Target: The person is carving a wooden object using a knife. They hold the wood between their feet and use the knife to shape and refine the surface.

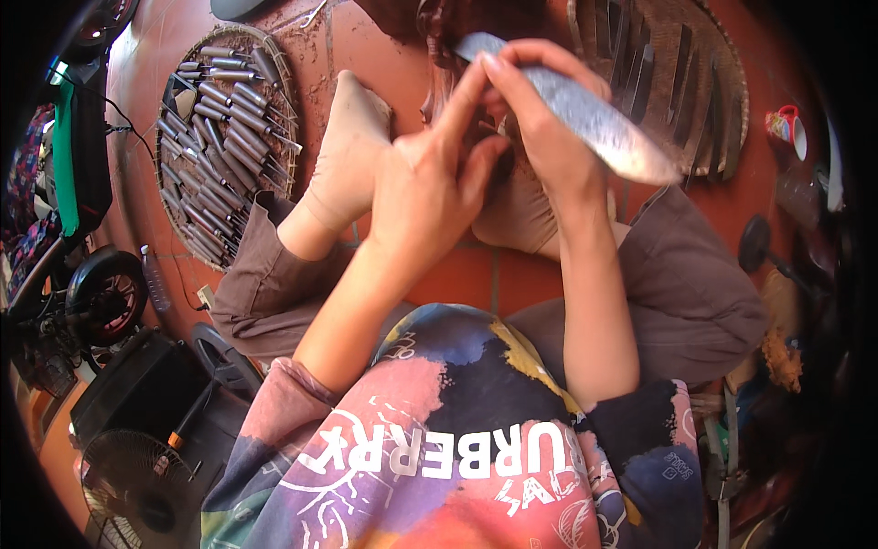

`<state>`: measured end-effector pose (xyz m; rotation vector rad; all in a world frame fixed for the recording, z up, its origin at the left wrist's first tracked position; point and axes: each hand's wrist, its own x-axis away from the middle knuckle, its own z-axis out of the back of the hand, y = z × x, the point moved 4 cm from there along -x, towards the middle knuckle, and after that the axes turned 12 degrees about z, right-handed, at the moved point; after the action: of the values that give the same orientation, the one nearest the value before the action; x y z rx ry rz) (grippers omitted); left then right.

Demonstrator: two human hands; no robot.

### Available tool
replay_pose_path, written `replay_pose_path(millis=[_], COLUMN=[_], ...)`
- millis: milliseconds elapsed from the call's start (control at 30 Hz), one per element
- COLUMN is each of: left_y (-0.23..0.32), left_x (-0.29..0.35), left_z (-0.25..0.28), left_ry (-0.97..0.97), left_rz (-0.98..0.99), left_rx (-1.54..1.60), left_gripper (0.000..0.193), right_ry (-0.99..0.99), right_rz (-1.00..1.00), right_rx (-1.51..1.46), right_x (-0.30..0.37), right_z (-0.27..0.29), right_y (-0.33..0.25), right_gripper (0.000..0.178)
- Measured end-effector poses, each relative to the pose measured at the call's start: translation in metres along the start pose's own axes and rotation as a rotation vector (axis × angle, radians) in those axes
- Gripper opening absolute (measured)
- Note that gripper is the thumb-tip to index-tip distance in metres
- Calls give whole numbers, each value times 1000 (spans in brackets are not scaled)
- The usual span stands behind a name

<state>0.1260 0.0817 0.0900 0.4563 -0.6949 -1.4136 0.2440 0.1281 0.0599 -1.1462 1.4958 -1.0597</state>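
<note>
My right hand (549, 128) is closed around a long, flat, silvery knife-like blade (594, 123). It slants from the top middle down to the right, and its outer end is bright. Beside it, my left hand (425, 178) reaches up with its index finger stretched to the right fingers, close to the blade's upper end. The left thumb stands apart from that finger; the other left fingers are mostly hidden. Behind the hands, a dark reddish-brown carved wooden piece (442, 69) stands between my feet, partly covered.
At the left, a round woven tray (294, 119) holds several dark-handled tools. Another woven tray (743, 110) at the upper right carries long dark strips. A red cup (788, 133) lies farther right. A wheel (105, 297), a plastic bottle (155, 279) and a fan (142, 480) stand left.
</note>
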Motion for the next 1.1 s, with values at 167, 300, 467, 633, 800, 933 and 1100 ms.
replay_pose_path(millis=[167, 300, 467, 633, 800, 933, 1100], left_y=[2, -5, -3, -10, 0, 17, 17], left_x=[0, 6, -2, 7, 8, 32, 64], left_z=[0, -7, -1, -8, -3, 14, -8], left_ry=[-24, -24, 13, -38, 8, 38, -520], left_rz=[21, 6, -4, 32, -41, -217, -24], left_rx=[4, 53, 99, 107, 71, 32, 420], left_gripper=[70, 68, 70, 69, 62, 52, 18], right_ry=[7, 12, -32, -70, 8, -413, -895], right_rz=[-85, -102, -57, -108, -121, -178, -340], right_rx=[49, 63, 92, 135, 32, 231, 162], right_x=[0, 10, -4, 3, 11, 27, 53], right_z=[2, 3, -4, 2, 8, 34, 52], right_y=[-8, -7, -9, -9, -11, -68, -80], right_gripper=[10, 10, 10, 12, 9, 7, 28])
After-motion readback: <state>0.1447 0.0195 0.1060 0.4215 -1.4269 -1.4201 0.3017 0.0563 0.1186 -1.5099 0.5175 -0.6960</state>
